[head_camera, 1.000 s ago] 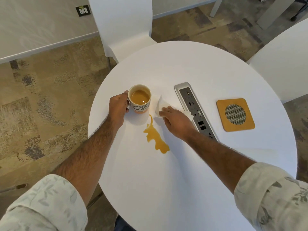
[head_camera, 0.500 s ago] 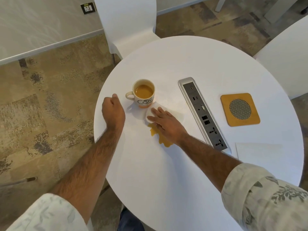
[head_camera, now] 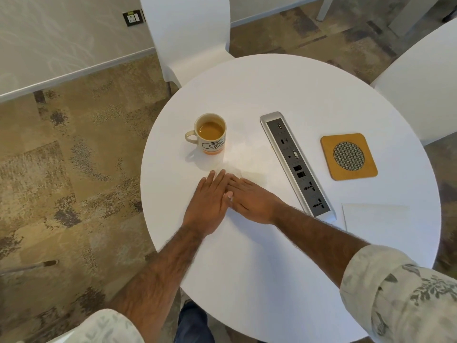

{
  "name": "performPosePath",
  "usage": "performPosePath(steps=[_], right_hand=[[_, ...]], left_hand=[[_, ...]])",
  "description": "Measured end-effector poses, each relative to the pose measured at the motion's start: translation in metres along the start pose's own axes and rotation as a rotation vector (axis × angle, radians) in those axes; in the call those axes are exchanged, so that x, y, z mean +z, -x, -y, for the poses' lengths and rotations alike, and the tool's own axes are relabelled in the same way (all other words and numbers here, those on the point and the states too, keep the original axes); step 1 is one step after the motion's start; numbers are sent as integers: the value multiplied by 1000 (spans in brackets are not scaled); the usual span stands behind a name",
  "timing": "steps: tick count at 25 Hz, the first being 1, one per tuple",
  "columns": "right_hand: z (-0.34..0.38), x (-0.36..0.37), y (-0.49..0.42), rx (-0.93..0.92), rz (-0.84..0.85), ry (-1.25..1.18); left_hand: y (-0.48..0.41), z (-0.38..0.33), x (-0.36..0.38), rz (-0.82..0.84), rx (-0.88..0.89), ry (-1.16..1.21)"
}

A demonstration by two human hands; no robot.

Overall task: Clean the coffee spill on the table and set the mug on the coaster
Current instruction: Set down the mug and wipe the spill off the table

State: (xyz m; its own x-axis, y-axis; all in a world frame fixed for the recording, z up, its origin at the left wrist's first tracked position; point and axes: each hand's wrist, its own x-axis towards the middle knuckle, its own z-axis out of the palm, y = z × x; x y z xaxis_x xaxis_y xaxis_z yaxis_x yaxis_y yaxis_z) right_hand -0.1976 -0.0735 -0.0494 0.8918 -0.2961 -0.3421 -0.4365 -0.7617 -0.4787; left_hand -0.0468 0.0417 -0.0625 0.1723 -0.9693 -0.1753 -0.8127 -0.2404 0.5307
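Note:
A cream mug point(head_camera: 210, 135) full of coffee stands upright on the round white table point(head_camera: 247, 273), its handle to the left. The orange square coaster point(head_camera: 348, 157) lies far right, beyond the socket strip, with nothing on it. My right hand point(head_camera: 254, 201) lies flat on a white tissue point(head_camera: 233, 171), whose edge shows past the fingertips. My left hand point(head_camera: 210, 201) lies flat over the right hand's fingers. The spill is hidden under the hands and tissue. The mug is a hand's length beyond both hands.
A grey socket strip point(head_camera: 296, 164) is set into the table between the mug and the coaster. A second white napkin point(head_camera: 376, 216) lies at the right edge. White chairs stand at the back point(head_camera: 188, 33) and right point(head_camera: 420, 78).
My left hand let go of the mug, then moved right onto my right hand. My right hand slid the tissue toward me over the spill, which no longer shows.

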Motion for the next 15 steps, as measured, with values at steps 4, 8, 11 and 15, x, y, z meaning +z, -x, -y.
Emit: performPosePath(steps=[4, 8, 11, 15], right_hand=[[-8, 8, 21, 95, -47, 128], [-10, 10, 29, 113, -39, 154], [-10, 11, 33, 103, -23, 164], [-8, 26, 50, 82, -39, 185]], left_hand=[[2, 4, 4, 8, -10, -114], [5, -1, 7, 60, -32, -190], [12, -5, 8, 67, -23, -230], [32, -12, 20, 65, -25, -249]])
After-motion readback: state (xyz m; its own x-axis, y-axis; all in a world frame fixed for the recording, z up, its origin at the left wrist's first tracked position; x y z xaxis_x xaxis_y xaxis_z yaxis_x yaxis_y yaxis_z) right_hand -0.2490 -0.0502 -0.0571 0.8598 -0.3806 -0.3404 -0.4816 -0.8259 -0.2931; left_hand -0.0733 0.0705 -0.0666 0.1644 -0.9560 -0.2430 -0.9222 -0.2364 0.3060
